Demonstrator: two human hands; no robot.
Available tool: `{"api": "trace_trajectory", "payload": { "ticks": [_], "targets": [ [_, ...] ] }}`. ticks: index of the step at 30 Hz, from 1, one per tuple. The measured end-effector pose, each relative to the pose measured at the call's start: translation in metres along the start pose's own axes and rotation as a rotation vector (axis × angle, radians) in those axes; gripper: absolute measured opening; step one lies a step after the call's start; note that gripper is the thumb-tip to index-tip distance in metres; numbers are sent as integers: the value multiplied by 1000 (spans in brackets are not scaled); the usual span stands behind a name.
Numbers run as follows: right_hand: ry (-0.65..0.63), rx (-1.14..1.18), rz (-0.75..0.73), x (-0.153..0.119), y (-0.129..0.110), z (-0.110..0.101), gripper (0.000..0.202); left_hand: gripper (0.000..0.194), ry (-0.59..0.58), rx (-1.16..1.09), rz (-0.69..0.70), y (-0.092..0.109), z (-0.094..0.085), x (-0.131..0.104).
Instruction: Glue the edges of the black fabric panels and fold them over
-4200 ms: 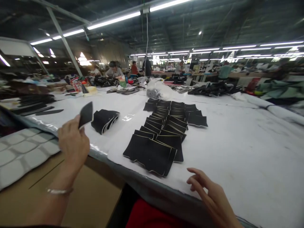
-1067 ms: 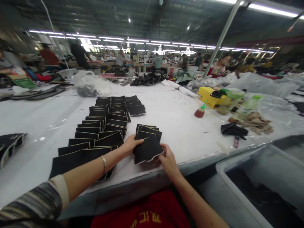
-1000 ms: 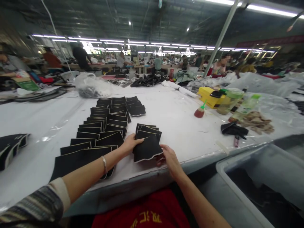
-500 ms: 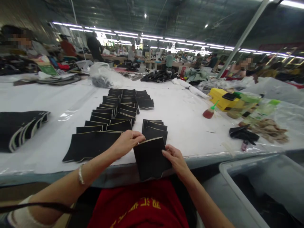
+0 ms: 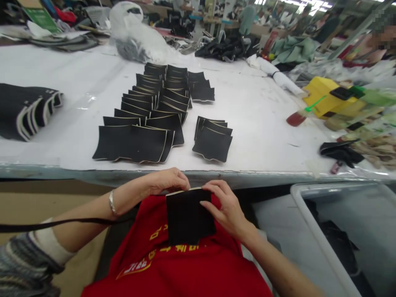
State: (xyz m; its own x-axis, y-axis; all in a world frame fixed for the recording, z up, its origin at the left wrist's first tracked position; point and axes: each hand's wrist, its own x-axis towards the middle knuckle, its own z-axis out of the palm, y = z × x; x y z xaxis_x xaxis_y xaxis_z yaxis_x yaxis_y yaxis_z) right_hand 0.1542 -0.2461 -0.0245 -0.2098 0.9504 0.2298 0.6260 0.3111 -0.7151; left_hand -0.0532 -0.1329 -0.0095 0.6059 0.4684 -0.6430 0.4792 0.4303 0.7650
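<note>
A black panel (image 5: 189, 216) with a pale top edge hangs in front of the red apron, off the table's front edge. My left hand (image 5: 171, 180) pinches its top edge near the upper left, the fingertips partly behind it. My right hand (image 5: 223, 206) grips the upper right corner between thumb and fingers. Beyond the table edge lies a small fanned stack of black panels (image 5: 213, 144). Left of it, overlapping rows of larger black panels (image 5: 133, 142) run back across the white table (image 5: 260, 140).
Thick folded black pieces (image 5: 21, 109) lie at the far left. A grey bin (image 5: 278, 214) holding dark pieces stands at the right. A red bottle (image 5: 296, 119), a yellow box (image 5: 324, 97) and cloths (image 5: 340, 152) are on the table's right. A plastic bag (image 5: 136, 35) sits behind.
Both hands have drawn the black panel off the table edge to in front of the apron. My right hand has shifted up to its top edge. The head view has tilted down.
</note>
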Motion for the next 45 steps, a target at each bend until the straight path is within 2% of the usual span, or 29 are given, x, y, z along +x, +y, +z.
{"api": "trace_trajectory", "payload": {
  "ticks": [4,12,20,26,28,32,35,38,40,42,45],
  "targets": [
    [24,-176,-129,18,-12,4,14,14,-13,-25,9,5,1,-3],
    [-7,-227,-188,23,-9,17,16,18,12,56,37,5,4,-4],
    [-172,-208,-187,27,-6,16,14,20,-7,272,160,-5,11,-3],
    [-223,-233,-187,31,-9,18,10,17,-61,374,205,-9,1,1],
    [-270,-231,-208,26,-16,18,9,16,-36,445,207,-14,-2,4],
    [-364,-165,-327,10,-34,11,9,17,106,593,240,-26,0,12],
    [-332,-38,-300,7,-36,4,12,20,80,528,305,-30,4,14],
    [-261,43,-227,11,-25,4,15,35,-23,355,376,-29,1,5],
    [-239,49,-185,13,-17,8,15,45,-43,302,403,-29,-3,-8],
    [-244,45,-159,14,-11,12,15,47,-13,365,424,-31,-5,-23],
    [-249,44,-156,13,-6,18,15,35,77,536,453,-40,-2,-41]
  ]
}}
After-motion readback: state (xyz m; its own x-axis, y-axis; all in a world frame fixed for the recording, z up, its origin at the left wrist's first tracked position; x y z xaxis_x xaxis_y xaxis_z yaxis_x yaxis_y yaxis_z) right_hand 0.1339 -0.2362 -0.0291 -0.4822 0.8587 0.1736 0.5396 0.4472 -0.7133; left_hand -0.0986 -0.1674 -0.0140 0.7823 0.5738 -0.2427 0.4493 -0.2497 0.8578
